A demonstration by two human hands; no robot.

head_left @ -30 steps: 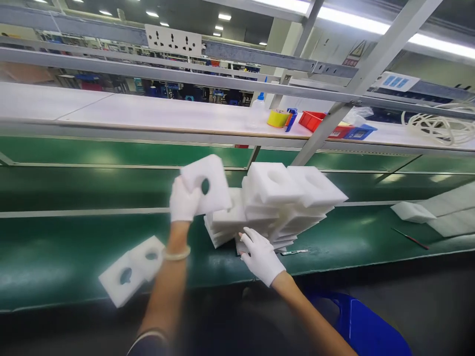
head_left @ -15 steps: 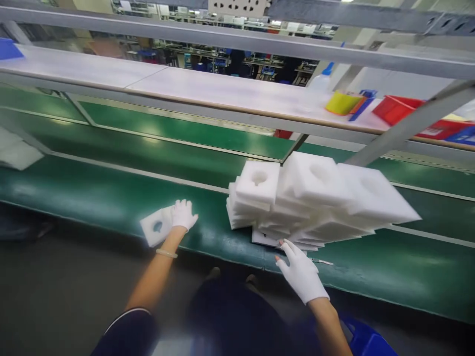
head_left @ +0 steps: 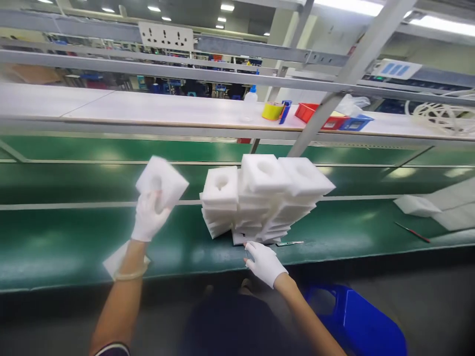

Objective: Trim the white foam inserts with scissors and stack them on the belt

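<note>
My left hand, in a white fingerless glove, grips a white foam block with a round hole, raised above the green bench. Beneath my left forearm, a flat white foam piece lies near the bench edge. Several foam blocks with holes form tall stacks in the middle. My right hand, also gloved, is at the front foot of the stacks, thumb and fingers apart, beside the lowest foam piece. A small knife-like tool lies just right of that foot.
A white shelf behind holds a bottle, yellow tape, and red and blue bins. More foam and a red pen-like tool lie right. A blue stool stands below.
My left hand has risen from the bench and now holds a foam block in the air. My right hand remains by the stack's foot. The view has swung right and up.
</note>
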